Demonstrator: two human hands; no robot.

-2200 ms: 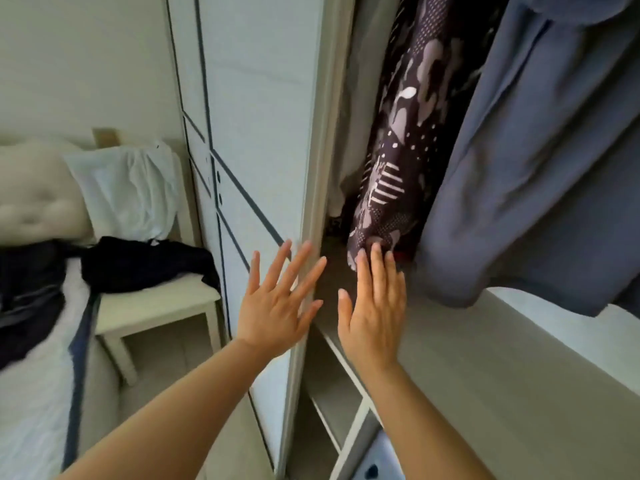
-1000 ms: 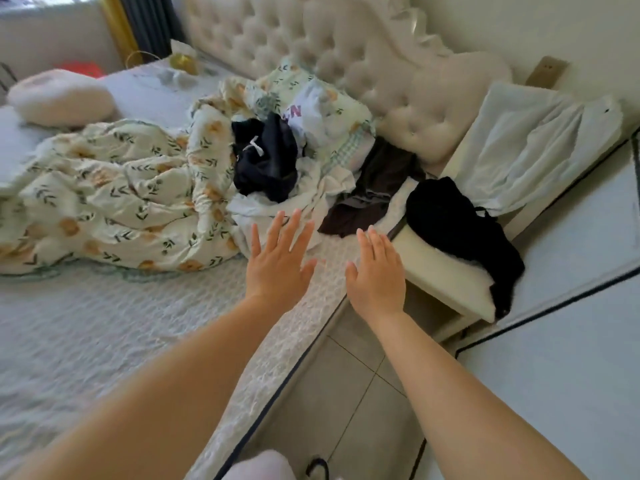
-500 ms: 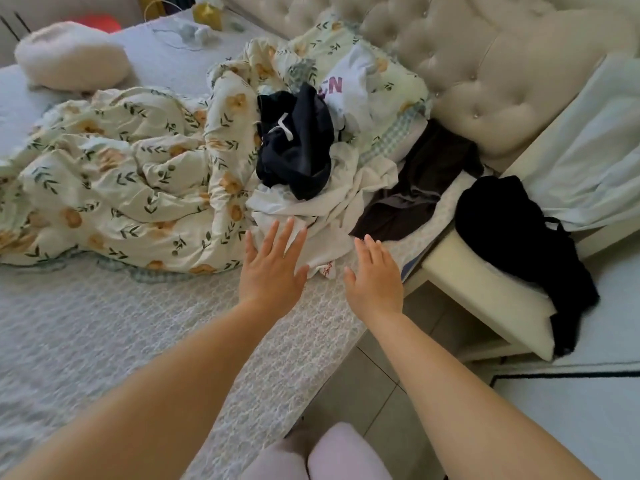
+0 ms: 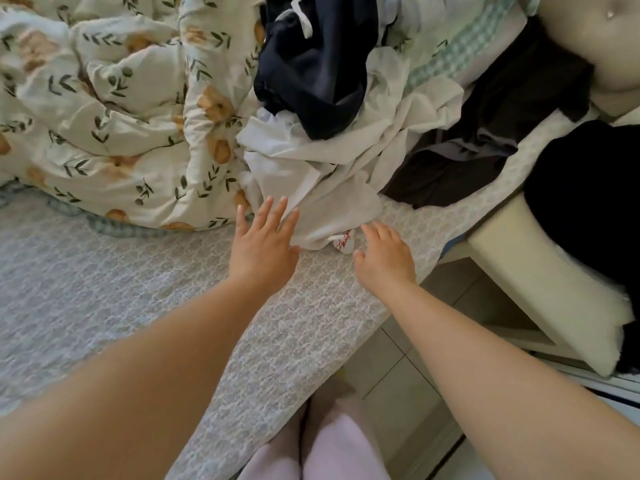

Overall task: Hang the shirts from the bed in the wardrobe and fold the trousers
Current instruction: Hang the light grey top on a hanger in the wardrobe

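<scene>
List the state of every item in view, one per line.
white garment, crumpled on the bed
navy garment, heaped on the white garment
brown garment, crumpled at the bed's edge
black garment, draped over the side table
floral duvet, bunched up
left hand, open, empty
right hand, open, empty

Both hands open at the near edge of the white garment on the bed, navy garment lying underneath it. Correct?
Not quite. The head view shows the navy garment lying on top of the white garment, not underneath it. The rest holds: the left hand and right hand are both open at its near edge.
</scene>
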